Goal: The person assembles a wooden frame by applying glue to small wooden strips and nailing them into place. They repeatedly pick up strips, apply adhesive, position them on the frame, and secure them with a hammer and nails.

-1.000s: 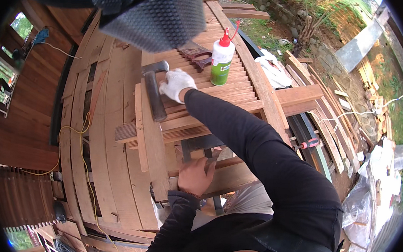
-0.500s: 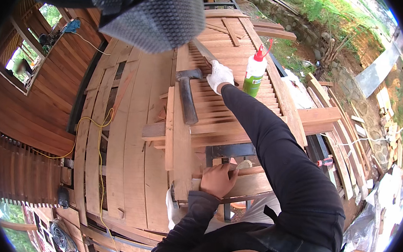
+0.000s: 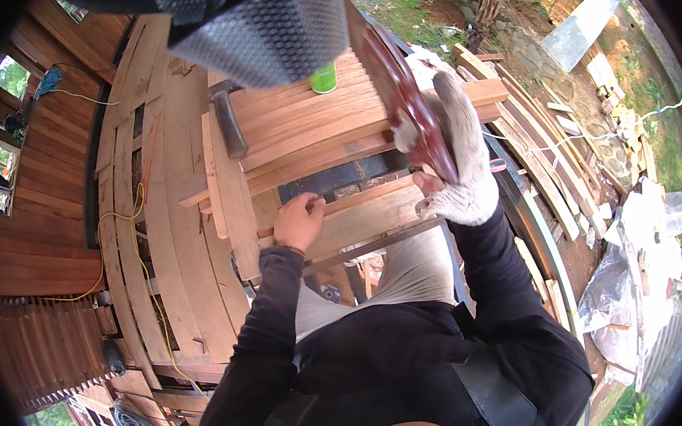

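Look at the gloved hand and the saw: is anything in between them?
Nothing visible is. The gloved right hand is closed around the handle of the saw. A grey textured piece covers the upper part of the view, so whatever lies behind it cannot be told.

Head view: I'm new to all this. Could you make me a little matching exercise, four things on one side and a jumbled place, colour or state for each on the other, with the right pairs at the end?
Things:
1. Saw
2. Hammer
3. Bottle
4. Left hand

Descriptions:
A. Bright green where it shows, partly hidden
B. Bare, with no glove
C. Held in the gloved right hand
D. Lying on the wooden boards

Right pairs: 1-C, 2-D, 3-A, 4-B
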### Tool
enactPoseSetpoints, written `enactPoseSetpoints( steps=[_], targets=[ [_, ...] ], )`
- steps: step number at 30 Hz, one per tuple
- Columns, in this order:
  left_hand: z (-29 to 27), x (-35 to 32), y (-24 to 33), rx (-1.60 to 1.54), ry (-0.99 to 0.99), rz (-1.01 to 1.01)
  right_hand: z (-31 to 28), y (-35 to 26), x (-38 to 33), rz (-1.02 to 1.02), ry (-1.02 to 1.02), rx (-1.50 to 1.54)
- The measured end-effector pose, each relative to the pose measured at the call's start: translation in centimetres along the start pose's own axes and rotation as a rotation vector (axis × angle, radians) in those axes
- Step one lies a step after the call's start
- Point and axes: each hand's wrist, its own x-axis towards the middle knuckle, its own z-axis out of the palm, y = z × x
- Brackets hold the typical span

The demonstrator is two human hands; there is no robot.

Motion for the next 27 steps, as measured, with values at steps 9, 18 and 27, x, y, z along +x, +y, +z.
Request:
enactPoseSetpoints(
  steps=[9,18,27],
  targets=[
    [8.7,19.0,10.1,0.02,0.232,0.422,-4.1,-3.7,-11.6,0.393,0.538,0.161],
    [12.8,21.5,14.0,0.159,-0.062,0.193,-2.5,-1.0,-20.2,0.738,0.627,0.121],
    [13.2,21.7,12.1,0.156,-0.027,0.079,-1.2,3.2,-18.1,0.722,0.457,-0.003]
  ],
)
